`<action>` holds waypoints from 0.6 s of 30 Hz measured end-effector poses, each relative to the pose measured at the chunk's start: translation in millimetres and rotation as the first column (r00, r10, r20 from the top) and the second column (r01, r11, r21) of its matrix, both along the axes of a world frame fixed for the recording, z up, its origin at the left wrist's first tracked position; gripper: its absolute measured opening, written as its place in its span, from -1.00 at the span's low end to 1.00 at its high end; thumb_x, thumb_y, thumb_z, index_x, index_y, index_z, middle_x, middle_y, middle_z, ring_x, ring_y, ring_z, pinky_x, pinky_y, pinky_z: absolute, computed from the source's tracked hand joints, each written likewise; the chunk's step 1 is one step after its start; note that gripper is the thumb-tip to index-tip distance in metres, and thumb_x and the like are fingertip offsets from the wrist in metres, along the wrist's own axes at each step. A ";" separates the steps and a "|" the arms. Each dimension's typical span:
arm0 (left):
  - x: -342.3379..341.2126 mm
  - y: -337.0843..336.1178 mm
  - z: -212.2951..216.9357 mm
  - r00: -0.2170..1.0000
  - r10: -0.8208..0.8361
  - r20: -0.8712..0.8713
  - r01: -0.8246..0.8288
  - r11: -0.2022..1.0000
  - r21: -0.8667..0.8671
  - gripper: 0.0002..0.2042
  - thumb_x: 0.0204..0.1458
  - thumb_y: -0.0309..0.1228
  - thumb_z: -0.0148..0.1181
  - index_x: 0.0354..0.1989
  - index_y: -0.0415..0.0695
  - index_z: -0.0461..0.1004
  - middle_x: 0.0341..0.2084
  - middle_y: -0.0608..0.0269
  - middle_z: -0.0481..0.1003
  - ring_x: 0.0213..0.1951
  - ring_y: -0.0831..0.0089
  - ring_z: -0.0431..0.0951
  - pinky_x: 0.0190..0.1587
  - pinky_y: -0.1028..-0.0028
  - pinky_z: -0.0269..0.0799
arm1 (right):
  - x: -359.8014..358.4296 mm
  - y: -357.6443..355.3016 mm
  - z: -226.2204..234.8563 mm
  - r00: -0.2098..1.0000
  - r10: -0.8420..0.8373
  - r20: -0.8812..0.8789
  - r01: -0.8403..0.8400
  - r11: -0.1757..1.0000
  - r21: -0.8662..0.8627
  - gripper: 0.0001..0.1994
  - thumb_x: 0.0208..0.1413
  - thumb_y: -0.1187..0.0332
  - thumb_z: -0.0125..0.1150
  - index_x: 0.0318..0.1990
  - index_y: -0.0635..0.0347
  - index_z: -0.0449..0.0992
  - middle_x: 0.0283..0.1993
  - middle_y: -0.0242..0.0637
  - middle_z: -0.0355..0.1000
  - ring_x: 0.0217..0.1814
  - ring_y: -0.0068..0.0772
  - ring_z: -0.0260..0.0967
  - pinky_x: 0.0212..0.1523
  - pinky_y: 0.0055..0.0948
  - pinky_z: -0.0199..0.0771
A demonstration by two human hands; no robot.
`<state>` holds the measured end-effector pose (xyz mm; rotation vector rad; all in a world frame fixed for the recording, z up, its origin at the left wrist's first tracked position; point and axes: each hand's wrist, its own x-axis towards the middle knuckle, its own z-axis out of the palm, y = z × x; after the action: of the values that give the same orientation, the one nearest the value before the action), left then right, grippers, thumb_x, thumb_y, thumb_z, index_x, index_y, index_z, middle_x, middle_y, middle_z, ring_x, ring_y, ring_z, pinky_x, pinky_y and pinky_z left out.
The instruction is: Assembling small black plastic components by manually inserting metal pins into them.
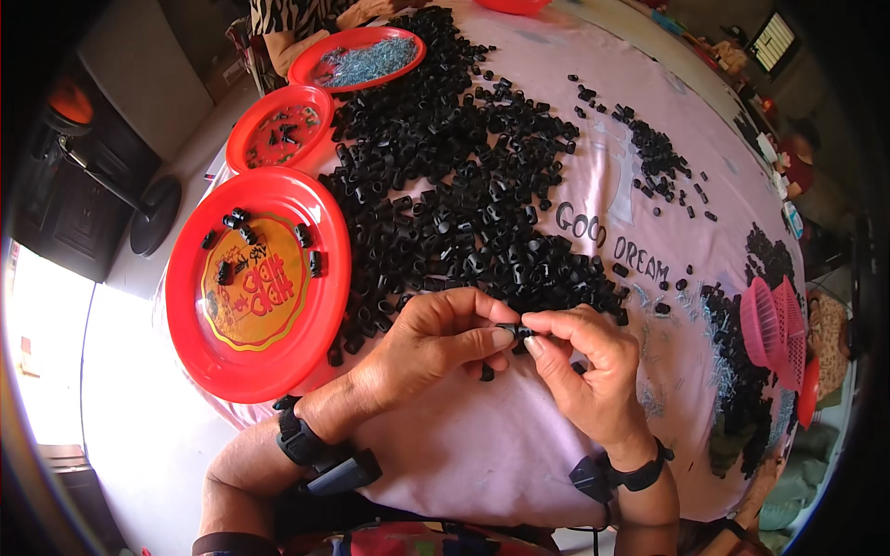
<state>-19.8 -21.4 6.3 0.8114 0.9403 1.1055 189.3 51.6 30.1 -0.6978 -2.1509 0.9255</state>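
Observation:
Between my fingertips is a small black plastic fitting (519, 331), held level just above the near edge of the pile. My left hand (417, 343) pinches one end with thumb and forefinger. The thumb and forefinger of my right hand (593, 366) close on its other end. Right beyond my hands spreads a large heap of similar black fittings (464, 204) on the pink cloth (464, 435). To the left, a big red plate (250, 385) carries several assembled-looking black pieces. A few loose fittings lie under my fingers.
Behind the big plate stand a smaller red dish (235, 148) with a few parts and a red tray (301, 69) of pale blue, thin small pieces. Another person's arm (278, 51) rests at the far left. Pink baskets (760, 324) and more black parts lie at the right.

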 end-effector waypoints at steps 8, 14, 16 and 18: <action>3.5 -1.8 -4.1 0.999 0.026 0.023 -0.027 0.999 0.039 -0.81 0.32 -0.44 0.25 0.05 -0.17 0.54 -0.28 0.32 0.64 -0.26 0.61 0.64 -0.22 0.60 0.53 | 1.1 -2.3 6.5 0.999 -0.009 0.040 0.010 1.000 -0.016 -0.76 0.10 0.61 0.38 -0.06 0.21 0.69 -0.29 -0.27 0.62 -0.37 -0.48 0.52 -0.39 -0.51 0.50; 4.6 -1.6 -2.4 0.998 0.033 -0.045 -0.031 0.998 0.055 -0.82 0.30 -0.50 0.26 0.04 -0.21 0.54 -0.29 0.32 0.64 -0.27 0.60 0.64 -0.23 0.59 0.55 | 2.7 -1.6 5.5 0.998 -0.017 0.055 0.016 1.000 0.018 -0.76 0.08 0.61 0.38 -0.08 0.22 0.69 -0.26 -0.26 0.64 -0.32 -0.45 0.55 -0.35 -0.51 0.55; 5.4 -2.1 -2.9 0.998 0.036 -0.046 -0.033 0.997 0.068 -0.82 0.30 -0.51 0.26 0.03 -0.21 0.55 -0.28 0.32 0.64 -0.27 0.60 0.64 -0.23 0.58 0.55 | 2.8 -1.2 6.3 0.998 -0.007 0.056 0.006 1.000 0.009 -0.75 0.04 0.61 0.39 -0.09 0.24 0.68 -0.23 -0.23 0.66 -0.30 -0.38 0.57 -0.30 -0.45 0.57; 5.5 -2.8 -2.4 0.998 0.039 -0.049 -0.035 0.996 0.082 -0.82 0.29 -0.52 0.27 0.03 -0.22 0.55 -0.28 0.31 0.64 -0.28 0.59 0.64 -0.24 0.57 0.56 | 1.7 -1.6 6.0 0.999 -0.008 0.044 0.008 1.000 0.015 -0.75 0.03 0.61 0.39 -0.10 0.25 0.68 -0.22 -0.22 0.67 -0.28 -0.34 0.58 -0.27 -0.42 0.57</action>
<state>-14.3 -24.1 3.9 0.8949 0.9603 1.1660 191.0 50.0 36.1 -0.7252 -2.1901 0.8965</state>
